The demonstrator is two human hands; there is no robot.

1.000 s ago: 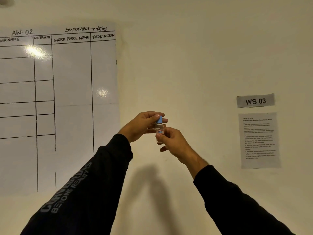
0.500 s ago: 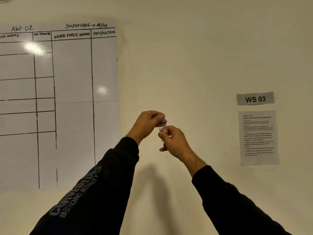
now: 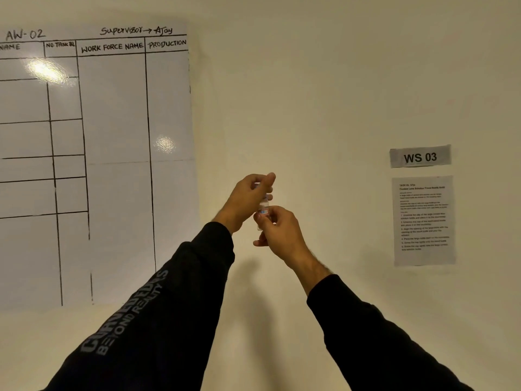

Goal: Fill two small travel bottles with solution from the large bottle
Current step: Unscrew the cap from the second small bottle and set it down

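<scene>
A small clear travel bottle (image 3: 264, 209) with a red and blue label is held upright in front of the wall, at chest height. My right hand (image 3: 279, 231) grips its body from below and from the right. My left hand (image 3: 248, 197) is curled over the bottle's top, and its fingers hide the blue cap. The large bottle and the second travel bottle are out of view.
A whiteboard chart (image 3: 93, 153) with a hand-drawn grid covers the wall at left. A grey "WS 03" sign (image 3: 420, 156) and a printed instruction sheet (image 3: 423, 220) hang on the wall at right. No table or counter shows.
My left hand has closed over the blue cap, which showed a second ago and is now hidden. Both hands have risen slightly with the bottle.
</scene>
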